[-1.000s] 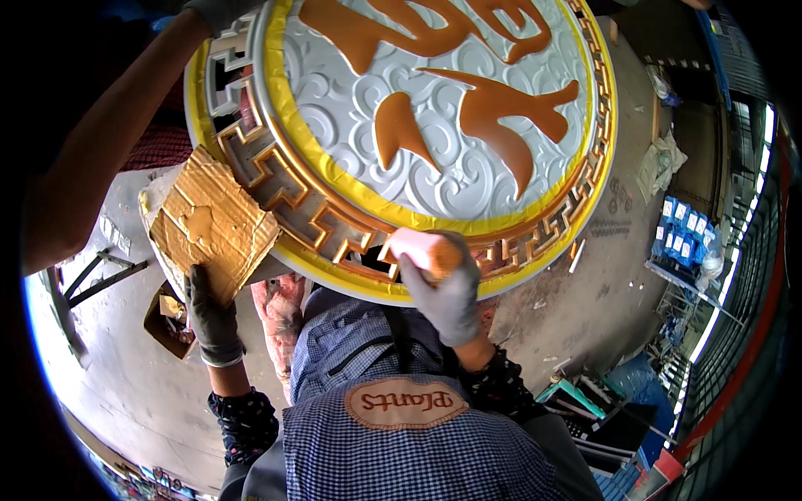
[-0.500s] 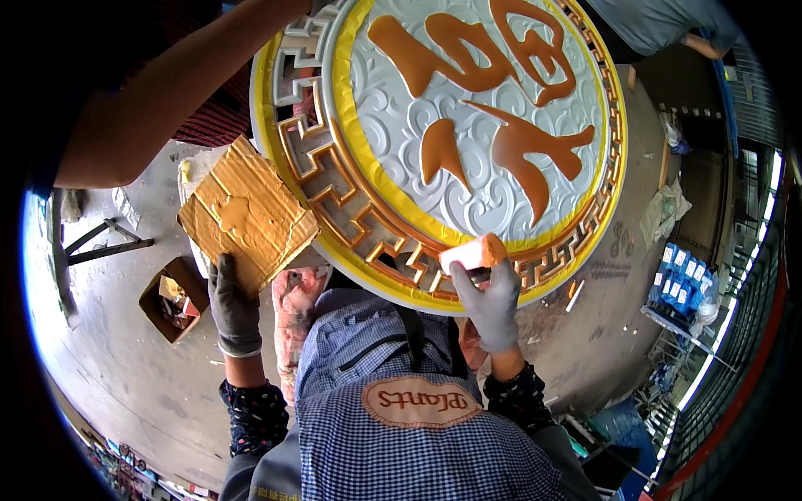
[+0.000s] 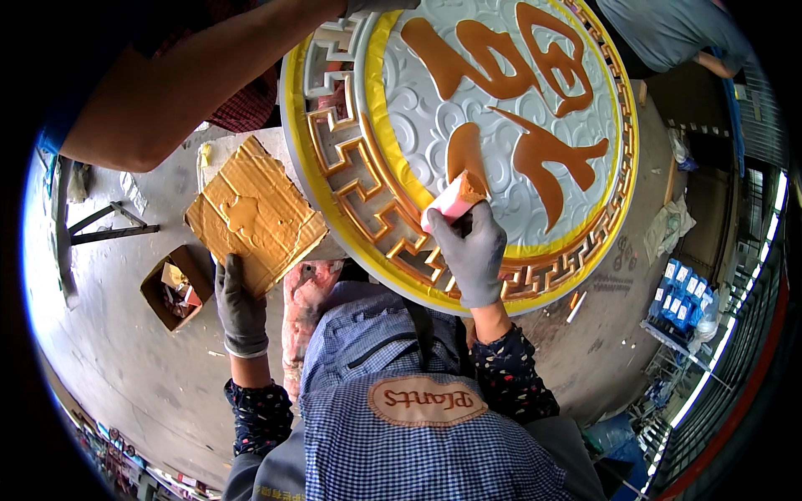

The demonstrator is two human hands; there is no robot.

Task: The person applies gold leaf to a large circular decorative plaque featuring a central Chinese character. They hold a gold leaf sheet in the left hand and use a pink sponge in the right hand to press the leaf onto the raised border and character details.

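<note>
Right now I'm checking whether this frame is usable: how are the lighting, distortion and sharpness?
Head view: daylight is even, with soft sheen on the round plaque; fisheye bends edges and blackens the corners; the right hand, sponge, left hand and cardboard are sharp.

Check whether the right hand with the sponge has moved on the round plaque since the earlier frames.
Yes. The right hand carried the sponge inward from the fretwork border onto the white centre.
</note>
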